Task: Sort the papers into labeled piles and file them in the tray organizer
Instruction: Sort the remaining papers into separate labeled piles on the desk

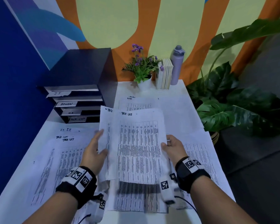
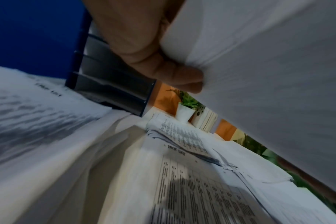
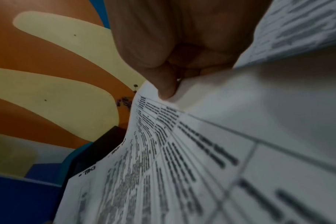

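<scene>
We're holding two task-list sheets [image 1: 136, 143] up over the desk [image 1: 179, 94], near the tray organizer [image 1: 78, 101]: left hand [image 1: 94, 149] pinching their left edge, right hand [image 1: 174, 146] pinching the right edge; more papers [image 1: 63, 159] are lying flat underneath

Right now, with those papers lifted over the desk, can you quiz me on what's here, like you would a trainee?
1. True or false: the lifted sheets are headed ADMIN.
2. Which slot of the organizer is labelled TASK LIST: A top, B second, C bottom?
3. Fill in: beside the books stands a purple ___.

Key: 1 false, they read TASK LIST; 2 C; 3 bottle.
</scene>
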Motion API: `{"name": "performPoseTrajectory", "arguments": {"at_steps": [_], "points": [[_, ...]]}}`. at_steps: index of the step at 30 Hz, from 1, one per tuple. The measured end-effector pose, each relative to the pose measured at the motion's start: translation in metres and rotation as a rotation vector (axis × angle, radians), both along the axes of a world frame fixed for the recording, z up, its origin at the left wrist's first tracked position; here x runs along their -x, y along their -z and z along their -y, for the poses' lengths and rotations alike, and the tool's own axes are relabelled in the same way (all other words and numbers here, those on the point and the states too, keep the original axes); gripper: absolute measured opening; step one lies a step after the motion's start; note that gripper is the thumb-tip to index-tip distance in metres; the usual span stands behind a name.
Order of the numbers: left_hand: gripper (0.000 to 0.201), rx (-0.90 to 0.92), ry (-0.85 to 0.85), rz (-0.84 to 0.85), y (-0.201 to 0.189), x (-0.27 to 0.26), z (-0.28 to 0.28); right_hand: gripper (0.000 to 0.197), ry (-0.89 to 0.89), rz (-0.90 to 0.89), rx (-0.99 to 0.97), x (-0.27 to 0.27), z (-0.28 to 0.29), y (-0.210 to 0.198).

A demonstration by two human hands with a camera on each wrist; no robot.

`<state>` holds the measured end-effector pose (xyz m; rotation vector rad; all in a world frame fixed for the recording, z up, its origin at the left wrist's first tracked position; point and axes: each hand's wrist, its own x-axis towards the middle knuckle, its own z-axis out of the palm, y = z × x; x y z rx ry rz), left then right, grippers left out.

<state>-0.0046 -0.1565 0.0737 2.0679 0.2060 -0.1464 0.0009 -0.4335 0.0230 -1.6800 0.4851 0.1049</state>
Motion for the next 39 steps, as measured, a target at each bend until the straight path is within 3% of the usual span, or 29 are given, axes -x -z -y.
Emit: {"name": "performPoseTrajectory", "arguments": {"at_steps": [3, 7, 11, 13, 16, 19, 21, 23, 27, 34, 39], "points": [[0.035, 0.068, -0.070, -0.064, 0.006, 0.005, -0.006, 0.023, 0.034, -0.046, -0.077, 0.006, -0.005, 0.017], [0.033, 0.176, -0.141, -0.137, 0.003, 0.005, -0.005, 0.030, 0.020, -0.049, -0.139, 0.008, -0.011, 0.024], [0.012, 0.130, -0.202, -0.089, 0.001, -0.005, -0.004, 0.023, 0.044, -0.037, -0.210, 0.009, -0.016, 0.023], [0.014, 0.170, -0.217, -0.077, -0.004, -0.005, -0.004, 0.020, 0.073, -0.034, -0.231, 0.009, -0.017, 0.023], [0.035, 0.224, -0.188, -0.086, -0.010, -0.002, 0.000, 0.024, 0.096, -0.019, -0.278, 0.009, -0.020, 0.020], [0.035, 0.026, -0.154, -0.032, -0.010, 0.001, 0.002, 0.019, 0.106, -0.012, -0.286, 0.009, -0.023, 0.021], [0.032, 0.003, -0.163, -0.004, -0.006, 0.000, -0.003, 0.014, 0.128, -0.017, -0.211, 0.009, -0.025, 0.025], [0.031, 0.086, -0.189, -0.014, -0.004, 0.000, -0.009, 0.015, 0.155, -0.021, -0.173, 0.009, -0.025, 0.032], [0.038, 0.295, -0.211, -0.008, -0.009, 0.000, -0.011, 0.040, 0.180, 0.049, -0.243, 0.012, -0.024, 0.030], [0.038, 0.403, -0.144, 0.012, -0.017, 0.002, -0.017, 0.025, 0.092, 0.078, -0.431, 0.015, -0.024, 0.014], [0.028, 0.295, -0.070, 0.080, -0.022, -0.001, -0.014, 0.060, -0.025, 0.107, -0.442, 0.012, -0.020, 0.004]]}}
